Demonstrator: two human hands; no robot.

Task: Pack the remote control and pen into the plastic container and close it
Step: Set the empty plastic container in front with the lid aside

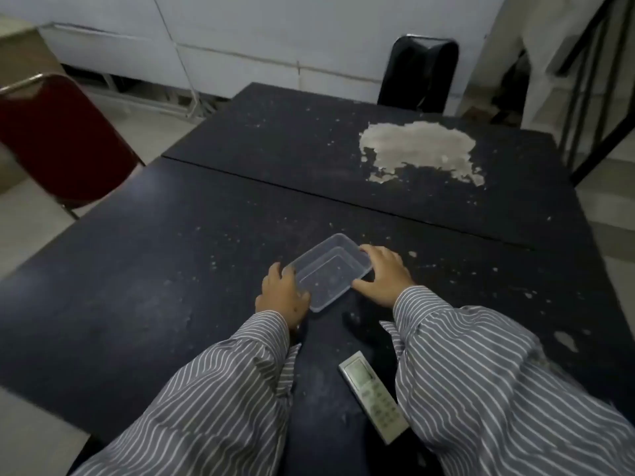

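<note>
A clear rectangular plastic container (330, 271) rests on the dark table (171, 269), lid on as far as I can tell, nothing visible inside. My left hand (283, 297) grips its near left corner. My right hand (383, 274) holds its right end, fingers over the rim. A white remote control (372, 395) with a small screen and rows of buttons lies nearer to me, between my striped sleeves, partly under the right sleeve. No pen is in view.
A second dark table (309, 139) with a large patch of peeled surface (417, 149) adjoins at the back. A red chair (58, 139) stands to the left, a black chair (417, 75) behind. A metal stair railing (591, 87) rises at right.
</note>
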